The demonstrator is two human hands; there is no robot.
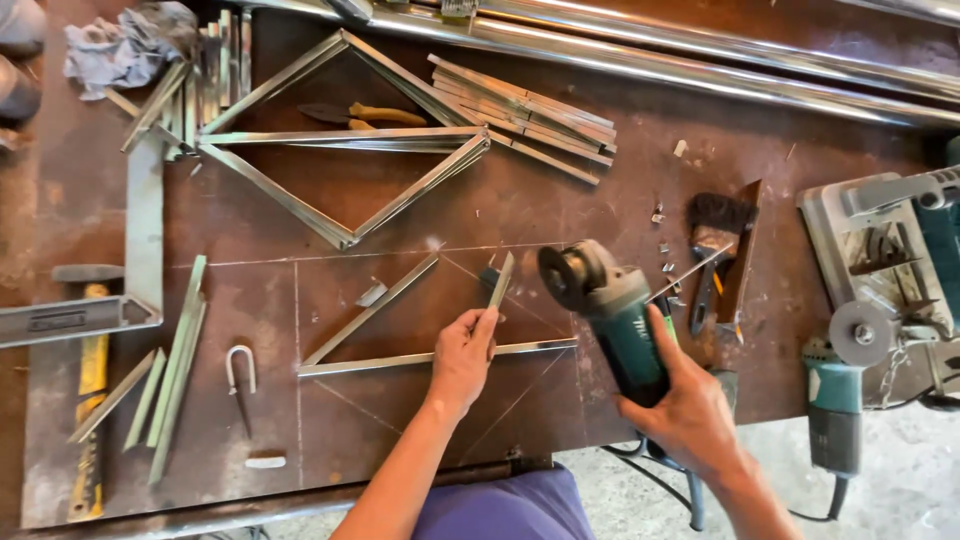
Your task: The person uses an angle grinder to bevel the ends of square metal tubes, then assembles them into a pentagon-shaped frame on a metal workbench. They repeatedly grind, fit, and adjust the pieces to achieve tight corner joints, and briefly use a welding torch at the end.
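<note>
My left hand [462, 357] grips a short steel strip [499, 281], holding it tilted up off the rusty worktable [620, 200]. My right hand [685, 405] holds a teal angle grinder [610, 310] by its body, with the disc end pointing toward the strip and a small gap between them. Two longer steel strips [370, 312] lie in a V shape on chalk lines under my left hand.
Welded steel triangles [340, 140] and a stack of cut strips [525, 115] lie at the back, with pliers [365, 115]. A brush [715, 235] sits to the right, a second grinder [835, 385] and a chop saw [900, 250] at the right edge. A hammer [90, 380] and loose strips [175, 365] are at left.
</note>
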